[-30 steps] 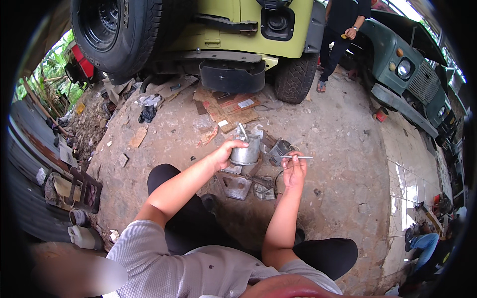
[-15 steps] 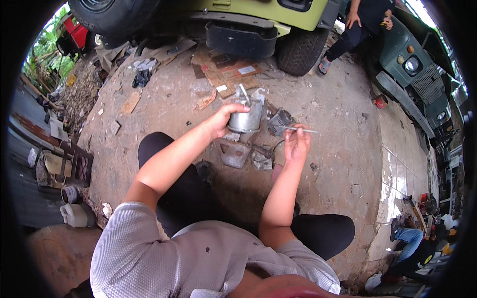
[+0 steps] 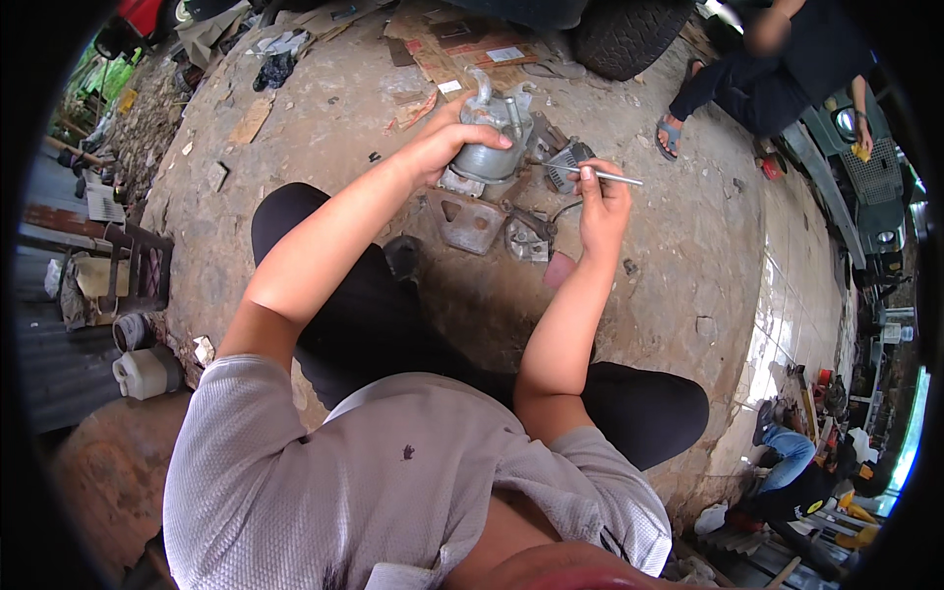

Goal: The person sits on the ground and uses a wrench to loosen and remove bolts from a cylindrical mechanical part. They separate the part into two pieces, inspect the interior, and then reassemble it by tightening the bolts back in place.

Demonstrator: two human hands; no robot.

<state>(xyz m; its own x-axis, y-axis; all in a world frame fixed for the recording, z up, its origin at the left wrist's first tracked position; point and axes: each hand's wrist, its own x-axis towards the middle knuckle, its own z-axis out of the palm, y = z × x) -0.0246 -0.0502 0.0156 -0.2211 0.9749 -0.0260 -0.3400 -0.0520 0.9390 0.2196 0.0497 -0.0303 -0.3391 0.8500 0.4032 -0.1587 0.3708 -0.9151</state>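
My left hand point(image 3: 444, 147) is wrapped round a grey metal canister point(image 3: 486, 163), its thumb across the side. A bent pipe and a straight stub rise from the canister's top. To its right, my right hand point(image 3: 604, 214) pinches a thin metal rod point(image 3: 621, 179) between thumb and fingers. The rod's left end points toward the canister; whether it touches anything I cannot tell. On the ground below the canister lie a flat metal plate point(image 3: 469, 222) with a triangular hole and a small metal piece point(image 3: 527, 242). Behind the rod is a ribbed metal part point(image 3: 564, 167).
Cardboard pieces point(image 3: 454, 47) lie on the ground beyond my hands, near a vehicle tyre point(image 3: 629, 41). A person in dark clothes point(image 3: 752, 84) bends at the far right. A white jug point(image 3: 147, 374) stands at the left; another person's jeans point(image 3: 787, 454) show at the lower right.
The view has shifted, and the ground parts sit higher in it. The canister is tilted so more of its top shows. The person at the far right is lower and closer.
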